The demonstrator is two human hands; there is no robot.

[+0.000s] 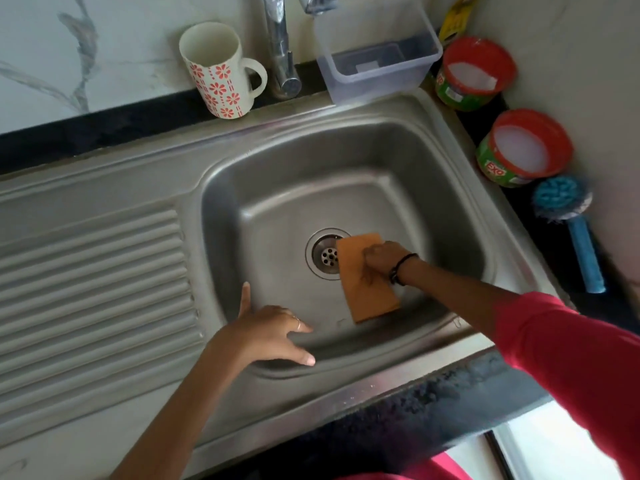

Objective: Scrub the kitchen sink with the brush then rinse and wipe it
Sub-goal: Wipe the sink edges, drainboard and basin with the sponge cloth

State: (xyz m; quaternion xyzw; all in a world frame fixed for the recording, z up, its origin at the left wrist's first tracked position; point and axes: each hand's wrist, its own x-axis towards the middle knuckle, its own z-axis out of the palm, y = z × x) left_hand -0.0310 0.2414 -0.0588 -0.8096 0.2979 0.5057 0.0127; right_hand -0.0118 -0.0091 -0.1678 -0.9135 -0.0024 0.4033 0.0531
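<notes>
The steel sink (446, 161) fills the middle of the view, with its drain (325, 254) in the basin floor. My right hand (384, 259) presses a folded orange cloth (370, 296) flat on the basin floor, just right of the drain and overlapping its edge. My left hand (270, 332) rests on the sink's near rim with fingers spread, holding nothing. The blue scrub brush (568, 220) lies on the dark counter to the right of the sink, bristle head away from me.
A ribbed drainboard (93, 289) lies left of the basin. Behind the sink stand a flowered mug (218, 77), the tap (280, 46) and a clear plastic tub (377, 60). Two red-rimmed cleaner tubs (523, 147) sit on the right counter by the wall.
</notes>
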